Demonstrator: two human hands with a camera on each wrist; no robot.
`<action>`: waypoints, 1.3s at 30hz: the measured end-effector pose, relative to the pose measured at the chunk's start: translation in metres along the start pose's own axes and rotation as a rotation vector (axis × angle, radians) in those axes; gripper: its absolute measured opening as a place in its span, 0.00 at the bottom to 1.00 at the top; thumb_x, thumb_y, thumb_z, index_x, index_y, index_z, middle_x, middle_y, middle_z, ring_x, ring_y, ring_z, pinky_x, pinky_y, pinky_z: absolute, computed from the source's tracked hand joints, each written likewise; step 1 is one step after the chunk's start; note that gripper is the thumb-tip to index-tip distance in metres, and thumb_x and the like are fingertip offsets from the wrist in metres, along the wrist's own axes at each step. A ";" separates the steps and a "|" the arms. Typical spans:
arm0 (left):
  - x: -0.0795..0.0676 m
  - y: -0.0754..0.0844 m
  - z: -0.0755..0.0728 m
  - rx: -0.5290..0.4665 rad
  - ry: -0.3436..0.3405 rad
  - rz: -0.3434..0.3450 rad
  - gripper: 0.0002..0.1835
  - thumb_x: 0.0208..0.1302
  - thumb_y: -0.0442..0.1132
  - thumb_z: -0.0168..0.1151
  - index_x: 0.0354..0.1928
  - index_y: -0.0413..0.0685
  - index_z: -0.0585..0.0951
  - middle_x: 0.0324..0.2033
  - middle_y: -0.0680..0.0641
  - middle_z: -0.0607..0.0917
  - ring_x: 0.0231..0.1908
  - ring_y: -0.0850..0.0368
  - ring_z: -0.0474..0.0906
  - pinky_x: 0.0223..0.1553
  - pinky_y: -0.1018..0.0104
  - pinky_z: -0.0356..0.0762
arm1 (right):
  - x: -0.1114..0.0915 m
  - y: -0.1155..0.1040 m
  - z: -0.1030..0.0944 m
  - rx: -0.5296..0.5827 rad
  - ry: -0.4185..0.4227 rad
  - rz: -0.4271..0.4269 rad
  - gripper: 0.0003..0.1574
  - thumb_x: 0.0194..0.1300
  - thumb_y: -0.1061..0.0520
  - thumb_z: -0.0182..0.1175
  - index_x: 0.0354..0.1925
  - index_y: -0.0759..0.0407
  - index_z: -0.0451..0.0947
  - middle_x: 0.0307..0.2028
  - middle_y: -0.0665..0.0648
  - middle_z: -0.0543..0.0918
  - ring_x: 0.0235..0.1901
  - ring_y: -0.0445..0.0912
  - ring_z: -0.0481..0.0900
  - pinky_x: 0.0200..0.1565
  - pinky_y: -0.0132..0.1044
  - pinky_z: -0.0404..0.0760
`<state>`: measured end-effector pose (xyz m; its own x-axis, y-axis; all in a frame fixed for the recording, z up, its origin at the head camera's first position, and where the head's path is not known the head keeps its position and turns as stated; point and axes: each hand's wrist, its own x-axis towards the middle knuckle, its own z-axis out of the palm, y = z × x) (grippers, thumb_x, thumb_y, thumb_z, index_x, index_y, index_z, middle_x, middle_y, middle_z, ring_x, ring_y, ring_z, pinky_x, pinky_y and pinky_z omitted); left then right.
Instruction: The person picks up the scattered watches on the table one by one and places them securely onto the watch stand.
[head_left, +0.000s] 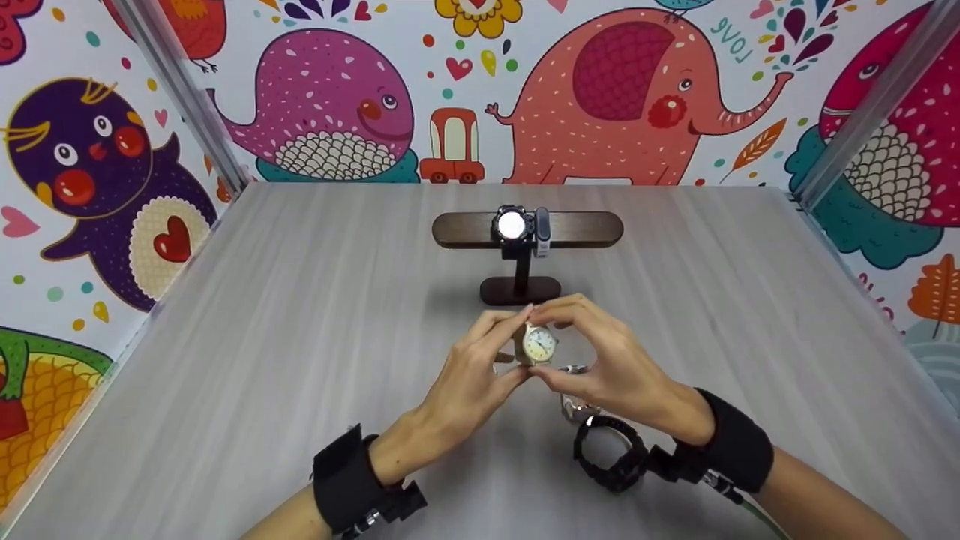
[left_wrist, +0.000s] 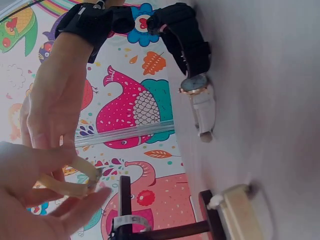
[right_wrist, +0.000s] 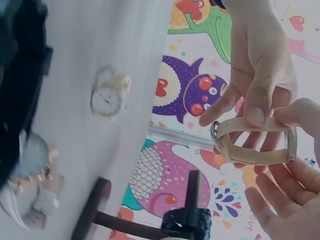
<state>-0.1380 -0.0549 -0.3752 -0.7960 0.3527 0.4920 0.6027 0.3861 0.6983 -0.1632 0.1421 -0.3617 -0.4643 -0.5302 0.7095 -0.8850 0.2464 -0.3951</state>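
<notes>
Head view: both hands [head_left: 457,375] pinch the pale watch [head_left: 539,343] with their fingertips above the counter [head_left: 300,337], before the stand [head_left: 457,229], and should either slacken while the strap [right_wrist: 255,156] flexes, it could slip and drop.

Holds a looped cream-strapped watch [left_wrist: 67,186] at lower left, between the left hand [left_wrist: 30,185] in front and the right hand [left_wrist: 47,115] above and behind, cuffed in a black wristband [left_wrist: 90,22]. On the grey table [left_wrist: 280,100], shows a white-strapped watch [left_wrist: 204,108] just beside a black watch [left_wrist: 185,32], and, lower down, a dark stand [left_wrist: 177,232] bearing a pale band [left_wrist: 131,220], near a blurred cream object [left_wrist: 242,212]. Includes a cartoon-printed wall [left_wrist: 135,107] beyond.
</notes>
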 end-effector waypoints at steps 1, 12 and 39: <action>0.002 0.001 0.000 -0.025 0.003 0.008 0.36 0.57 0.28 0.71 0.68 0.32 0.71 0.54 0.39 0.79 0.55 0.47 0.82 0.47 0.72 0.86 | 0.001 -0.001 -0.002 -0.002 0.002 -0.003 0.37 0.45 0.70 0.76 0.55 0.66 0.76 0.51 0.62 0.82 0.52 0.50 0.80 0.56 0.24 0.79; 0.018 0.001 0.000 -0.140 0.042 0.175 0.36 0.57 0.22 0.68 0.68 0.28 0.68 0.56 0.34 0.77 0.58 0.43 0.80 0.53 0.74 0.83 | 0.012 -0.007 -0.017 -0.022 0.044 -0.097 0.29 0.56 0.63 0.74 0.54 0.70 0.76 0.51 0.64 0.80 0.54 0.52 0.79 0.64 0.27 0.77; 0.035 -0.007 0.001 -0.088 -0.040 0.198 0.35 0.60 0.23 0.66 0.69 0.25 0.65 0.58 0.34 0.76 0.60 0.45 0.78 0.60 0.75 0.79 | 0.011 0.012 -0.017 -0.084 0.093 -0.123 0.25 0.64 0.55 0.69 0.52 0.71 0.77 0.48 0.65 0.81 0.52 0.51 0.81 0.63 0.26 0.77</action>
<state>-0.1703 -0.0443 -0.3633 -0.6589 0.4481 0.6042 0.7383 0.2312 0.6336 -0.1797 0.1535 -0.3489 -0.3503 -0.4845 0.8016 -0.9333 0.2530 -0.2549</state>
